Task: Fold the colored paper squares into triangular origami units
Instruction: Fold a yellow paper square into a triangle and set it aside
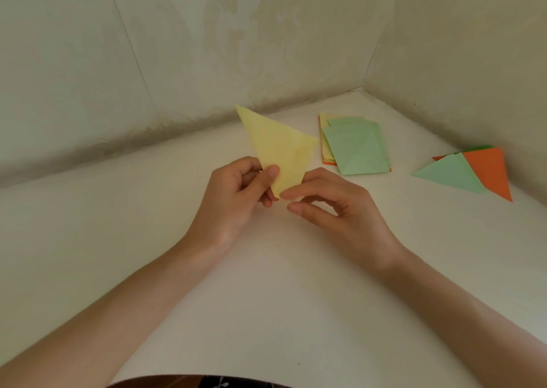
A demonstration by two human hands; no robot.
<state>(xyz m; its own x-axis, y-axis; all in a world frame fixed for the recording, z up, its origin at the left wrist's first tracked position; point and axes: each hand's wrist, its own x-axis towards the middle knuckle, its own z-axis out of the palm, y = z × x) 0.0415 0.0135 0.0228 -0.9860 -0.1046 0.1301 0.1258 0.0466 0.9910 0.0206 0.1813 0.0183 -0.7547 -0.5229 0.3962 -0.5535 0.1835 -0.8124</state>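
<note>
Left hand [236, 192] – right hand [334, 207] – pinch yellow triangle [281, 148]

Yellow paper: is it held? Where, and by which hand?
Yes. The yellow triangle is held by its lower tip: the left hand pinches one side of the tip, the right hand the other.

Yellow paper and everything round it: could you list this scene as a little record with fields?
Held: yellow triangle, up over the table
Left hand: pinches its lower left edge
Right hand: index fingertip at its bottom corner; grip unclear
Stack: paper squares, green on top
Folded: green triangle overlapping orange triangle, far right
</note>
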